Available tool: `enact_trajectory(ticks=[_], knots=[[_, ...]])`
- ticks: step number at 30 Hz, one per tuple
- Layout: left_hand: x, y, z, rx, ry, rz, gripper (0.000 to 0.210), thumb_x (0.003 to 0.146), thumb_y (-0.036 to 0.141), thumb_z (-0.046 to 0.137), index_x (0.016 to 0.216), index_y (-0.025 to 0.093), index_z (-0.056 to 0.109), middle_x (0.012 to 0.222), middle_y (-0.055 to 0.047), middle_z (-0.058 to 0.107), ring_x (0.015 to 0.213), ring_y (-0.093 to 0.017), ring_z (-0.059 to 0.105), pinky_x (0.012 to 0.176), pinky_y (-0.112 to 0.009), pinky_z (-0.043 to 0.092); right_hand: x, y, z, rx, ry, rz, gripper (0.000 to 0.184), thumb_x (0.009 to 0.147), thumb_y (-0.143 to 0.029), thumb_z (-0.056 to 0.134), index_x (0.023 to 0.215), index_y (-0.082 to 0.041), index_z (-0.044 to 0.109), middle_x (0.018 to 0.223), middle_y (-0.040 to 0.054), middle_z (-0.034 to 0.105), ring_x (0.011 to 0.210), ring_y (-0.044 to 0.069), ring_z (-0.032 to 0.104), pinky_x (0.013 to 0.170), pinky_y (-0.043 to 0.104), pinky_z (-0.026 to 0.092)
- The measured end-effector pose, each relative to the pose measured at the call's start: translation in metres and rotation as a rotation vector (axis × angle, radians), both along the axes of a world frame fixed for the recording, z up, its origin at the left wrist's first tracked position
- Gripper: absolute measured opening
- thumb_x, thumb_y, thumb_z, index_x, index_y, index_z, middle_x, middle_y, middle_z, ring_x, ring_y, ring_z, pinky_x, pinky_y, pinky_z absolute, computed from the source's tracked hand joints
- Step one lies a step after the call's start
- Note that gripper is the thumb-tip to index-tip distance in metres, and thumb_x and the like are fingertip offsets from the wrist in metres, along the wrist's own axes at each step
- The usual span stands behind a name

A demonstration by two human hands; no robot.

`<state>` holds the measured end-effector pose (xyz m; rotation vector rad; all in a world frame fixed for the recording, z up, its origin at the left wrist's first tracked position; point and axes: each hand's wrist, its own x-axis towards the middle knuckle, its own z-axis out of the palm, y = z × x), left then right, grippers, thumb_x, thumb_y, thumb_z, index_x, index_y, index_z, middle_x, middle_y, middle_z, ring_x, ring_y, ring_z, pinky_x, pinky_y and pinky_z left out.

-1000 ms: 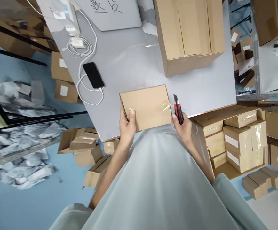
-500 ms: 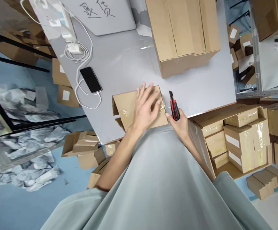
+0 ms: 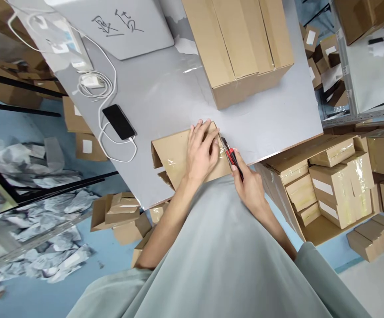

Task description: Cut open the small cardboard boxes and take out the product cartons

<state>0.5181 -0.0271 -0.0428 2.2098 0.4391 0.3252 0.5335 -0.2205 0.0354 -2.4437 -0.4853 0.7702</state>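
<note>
A small cardboard box (image 3: 173,152) lies at the near edge of the table, its left end open and clear tape across its top. My left hand (image 3: 202,150) rests on the right half of that box, fingers stretched out and holding nothing. In my right hand (image 3: 249,180) is a red and black box cutter (image 3: 232,160), gripped by its handle. The cutter's dark blade points away from me and lies along the box's right edge. Whether the blade has gone into the tape or card I cannot tell.
On the grey table (image 3: 152,97) stand a large carton (image 3: 245,44), a silver laptop (image 3: 125,31) and a black phone (image 3: 119,122) on a white cable. A big open carton (image 3: 278,207) of smaller boxes stands right. Plastic-wrapped parcels (image 3: 59,176) fill the left shelves.
My right hand has brought the box cutter left, from beside the box to its right edge, and tilted it. My left hand stays on the box. The whole view has shifted slightly.
</note>
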Motion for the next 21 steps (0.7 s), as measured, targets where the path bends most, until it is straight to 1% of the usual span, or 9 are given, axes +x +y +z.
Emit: enact_trajectory(ticks=[2, 7, 11, 15, 18, 21], knots=[[0.0, 0.0, -0.001, -0.018, -0.003, -0.002, 0.031, 0.111, 0.048, 0.061, 0.132, 0.031, 0.076, 0.168, -0.01, 0.064, 0.168, -0.036, 0.046, 0.143, -0.071, 0.019, -0.001, 0.005, 0.003, -0.055, -0.017, 0.04, 0.061, 0.119, -0.036, 0.035, 0.178, -0.023, 0.041, 0.116, 0.0086, 0.088, 0.09, 0.025, 0.082, 0.079, 0.03, 0.06], [-0.001, 0.0, -0.003, -0.068, -0.02, -0.005, 0.032, 0.11, 0.051, 0.062, 0.133, 0.032, 0.076, 0.168, -0.009, 0.063, 0.169, -0.036, 0.044, 0.144, -0.071, 0.017, -0.003, 0.015, 0.007, -0.202, -0.042, 0.074, 0.062, 0.119, -0.033, 0.035, 0.181, -0.024, 0.036, 0.116, 0.0099, 0.087, 0.086, 0.026, 0.081, 0.077, 0.031, 0.06], [-0.002, -0.002, -0.003, -0.087, -0.023, -0.015, 0.032, 0.11, 0.049, 0.062, 0.134, 0.032, 0.076, 0.17, -0.009, 0.061, 0.171, -0.035, 0.042, 0.144, -0.07, 0.016, -0.008, 0.026, 0.024, -0.371, -0.019, 0.116, 0.064, 0.12, -0.029, 0.037, 0.183, -0.023, 0.03, 0.11, 0.011, 0.086, 0.086, 0.025, 0.082, 0.078, 0.031, 0.061], [-0.007, -0.004, -0.004, -0.106, -0.031, -0.034, 0.034, 0.111, 0.049, 0.061, 0.137, 0.032, 0.076, 0.172, -0.009, 0.06, 0.171, -0.036, 0.041, 0.144, -0.071, 0.014, -0.014, 0.044, 0.04, -0.528, -0.035, 0.168, 0.07, 0.117, -0.02, 0.039, 0.185, -0.02, 0.022, 0.106, 0.0135, 0.084, 0.084, 0.026, 0.083, 0.077, 0.034, 0.062], [-0.009, -0.006, -0.008, -0.122, -0.04, -0.021, 0.036, 0.112, 0.05, 0.06, 0.139, 0.032, 0.075, 0.171, -0.009, 0.06, 0.171, -0.035, 0.042, 0.145, -0.069, 0.013, -0.016, 0.059, 0.044, -0.579, -0.056, 0.175, 0.075, 0.114, -0.019, 0.045, 0.185, -0.02, 0.021, 0.106, 0.0157, 0.083, 0.086, 0.028, 0.084, 0.077, 0.035, 0.064], [-0.008, -0.008, -0.012, -0.146, -0.046, -0.011, 0.037, 0.112, 0.051, 0.059, 0.141, 0.032, 0.074, 0.171, -0.008, 0.061, 0.171, -0.034, 0.041, 0.145, -0.068, 0.013, -0.021, 0.062, 0.046, -0.585, -0.074, 0.171, 0.08, 0.112, -0.021, 0.05, 0.185, -0.018, 0.019, 0.102, 0.0166, 0.083, 0.085, 0.029, 0.084, 0.073, 0.035, 0.065]])
